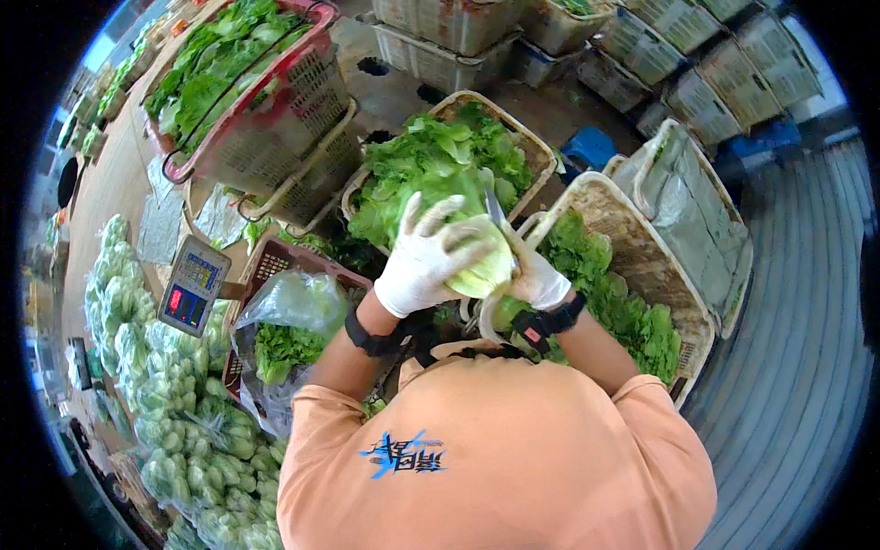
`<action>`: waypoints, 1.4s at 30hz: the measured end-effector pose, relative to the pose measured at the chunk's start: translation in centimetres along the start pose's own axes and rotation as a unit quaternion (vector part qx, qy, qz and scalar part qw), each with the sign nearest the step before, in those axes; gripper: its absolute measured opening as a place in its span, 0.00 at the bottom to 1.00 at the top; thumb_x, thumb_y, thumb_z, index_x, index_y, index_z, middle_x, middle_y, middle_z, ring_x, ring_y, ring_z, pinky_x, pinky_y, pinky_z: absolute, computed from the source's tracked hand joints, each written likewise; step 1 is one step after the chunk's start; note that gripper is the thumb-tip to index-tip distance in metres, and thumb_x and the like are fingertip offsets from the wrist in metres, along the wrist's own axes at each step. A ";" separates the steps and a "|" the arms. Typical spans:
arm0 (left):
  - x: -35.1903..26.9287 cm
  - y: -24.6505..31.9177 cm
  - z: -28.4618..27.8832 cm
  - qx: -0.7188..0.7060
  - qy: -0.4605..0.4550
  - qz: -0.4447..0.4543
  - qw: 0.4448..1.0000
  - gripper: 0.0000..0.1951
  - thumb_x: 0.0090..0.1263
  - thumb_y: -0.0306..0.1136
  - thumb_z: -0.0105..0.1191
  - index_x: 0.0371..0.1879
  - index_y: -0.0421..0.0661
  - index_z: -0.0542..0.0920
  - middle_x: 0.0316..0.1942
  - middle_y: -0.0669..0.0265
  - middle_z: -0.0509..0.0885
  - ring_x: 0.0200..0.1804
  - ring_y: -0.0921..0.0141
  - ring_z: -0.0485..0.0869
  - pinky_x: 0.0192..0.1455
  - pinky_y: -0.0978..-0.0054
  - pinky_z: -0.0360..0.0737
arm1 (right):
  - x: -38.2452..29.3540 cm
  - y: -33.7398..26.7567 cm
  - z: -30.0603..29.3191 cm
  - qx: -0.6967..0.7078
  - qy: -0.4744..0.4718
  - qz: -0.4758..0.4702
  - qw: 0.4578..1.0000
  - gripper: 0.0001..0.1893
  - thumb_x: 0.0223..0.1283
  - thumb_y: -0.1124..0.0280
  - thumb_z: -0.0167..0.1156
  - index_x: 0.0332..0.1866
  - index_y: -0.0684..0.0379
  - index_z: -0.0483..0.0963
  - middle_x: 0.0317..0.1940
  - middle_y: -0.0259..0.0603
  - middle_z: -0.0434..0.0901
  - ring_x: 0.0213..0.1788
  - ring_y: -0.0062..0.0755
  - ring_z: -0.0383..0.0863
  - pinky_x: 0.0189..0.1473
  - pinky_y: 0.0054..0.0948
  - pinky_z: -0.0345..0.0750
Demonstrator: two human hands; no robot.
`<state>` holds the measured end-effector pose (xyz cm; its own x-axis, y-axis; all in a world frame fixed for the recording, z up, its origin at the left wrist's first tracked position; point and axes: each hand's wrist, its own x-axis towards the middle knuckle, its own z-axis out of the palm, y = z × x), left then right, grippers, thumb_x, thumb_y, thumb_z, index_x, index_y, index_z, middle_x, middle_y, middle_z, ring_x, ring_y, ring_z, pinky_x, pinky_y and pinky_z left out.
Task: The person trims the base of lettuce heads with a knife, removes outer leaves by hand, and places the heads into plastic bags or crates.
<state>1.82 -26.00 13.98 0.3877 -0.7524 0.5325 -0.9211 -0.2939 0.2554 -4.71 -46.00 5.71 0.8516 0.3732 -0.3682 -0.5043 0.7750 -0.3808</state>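
Note:
A leafy lettuce head, its pale base toward me, is held in front of my chest. My left hand, in a white glove, spreads its fingers over the head's left side. My right hand, gloved too, is closed around a knife at the head's right side. The knife's blade points away from me, close against the lettuce; its handle is mostly hidden by my fingers. Just beyond my hands is a dirty white crate heaped with loose green lettuce.
On my left are a stacked red-rimmed crate of lettuce, a digital scale, a brown crate with plastic bags, and many bagged vegetables. A tilted white crate holds lettuce at right. Stacked crates stand behind.

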 end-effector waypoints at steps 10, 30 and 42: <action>-1.1 -0.1 4.2 -0.248 0.061 -0.176 0.951 0.53 0.40 0.23 0.67 0.71 0.44 0.51 0.73 0.50 0.44 0.74 0.52 0.46 0.73 0.62 0.49 | -1.1 -1.4 1.9 -0.062 0.031 -0.296 0.953 0.15 0.62 0.73 0.56 0.53 0.60 0.68 0.46 0.38 0.77 0.48 0.30 0.79 0.51 0.31 0.79; -1.3 1.7 8.4 -0.706 0.357 -0.421 0.444 0.20 0.66 0.35 0.57 0.55 0.47 0.70 0.48 0.68 0.78 0.49 0.69 0.78 0.52 0.67 0.78 | -1.3 1.0 6.7 -0.658 0.235 -0.411 0.586 0.13 0.54 0.72 0.65 0.43 0.62 0.74 0.40 0.42 0.79 0.44 0.37 0.79 0.48 0.34 0.74; -4.2 -0.3 7.7 -0.828 0.368 -0.345 0.244 0.27 0.69 0.51 0.48 0.62 0.48 0.66 0.60 0.61 0.73 0.61 0.61 0.73 0.63 0.55 0.70 | 1.8 -3.3 3.1 -0.444 0.274 -0.437 0.733 0.14 0.63 0.60 0.59 0.39 0.61 0.72 0.25 0.32 0.76 0.21 0.20 0.72 0.20 0.20 0.68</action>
<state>0.19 -27.28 5.42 0.8933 -0.3711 -0.2536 0.4136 0.8995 0.1406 -1.08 -46.31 8.95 0.8419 -0.5178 0.1522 0.0971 -0.1322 -0.9865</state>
